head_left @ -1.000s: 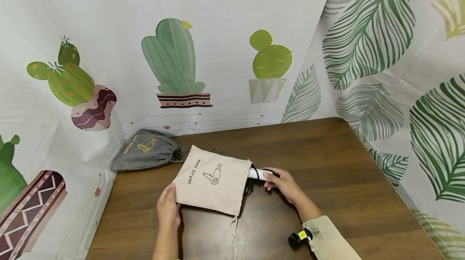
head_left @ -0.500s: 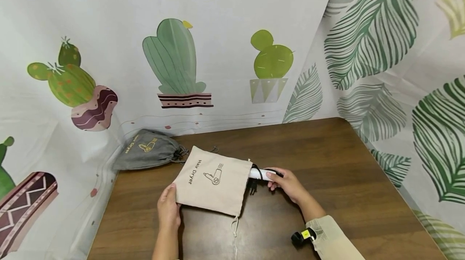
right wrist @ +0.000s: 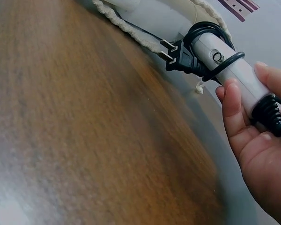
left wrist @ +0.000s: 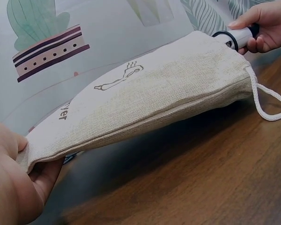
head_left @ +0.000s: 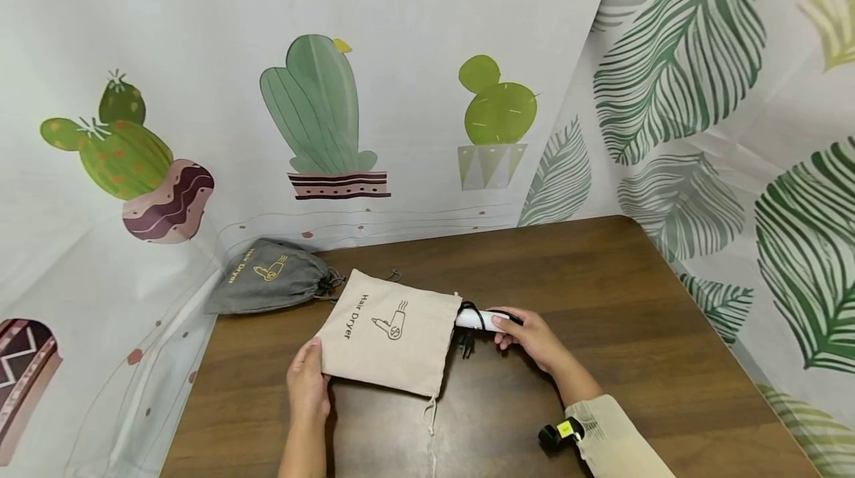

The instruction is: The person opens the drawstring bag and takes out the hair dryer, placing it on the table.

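Observation:
A beige drawstring bag point(head_left: 394, 341) printed "Hair Dryer" is held above the table, its mouth toward the right. My left hand point(head_left: 309, 381) pinches the bag's closed lower corner, thumb on top and fingers beneath, as the left wrist view shows. From the mouth sticks out the white handle of a hair dryer point(right wrist: 246, 77), with black cord point(right wrist: 203, 30) wound round it. My right hand point(head_left: 534, 341) grips the handle's end by the black cord sleeve. A two-pin plug point(right wrist: 178, 56) hangs beside the handle. The dryer's front part is hidden inside the bag.
A grey drawstring bag point(head_left: 270, 277), also printed "Hair Dryer", lies at the table's back left. The brown wooden table point(head_left: 601, 277) meets a patterned cloth backdrop point(head_left: 414, 92) behind. White drawstring point(head_left: 430, 418) dangles from the beige bag's near side.
My right hand has shifted slightly right with the handle, and the plug now hangs more clearly below it. The left hand and beige bag stay nearly in place.

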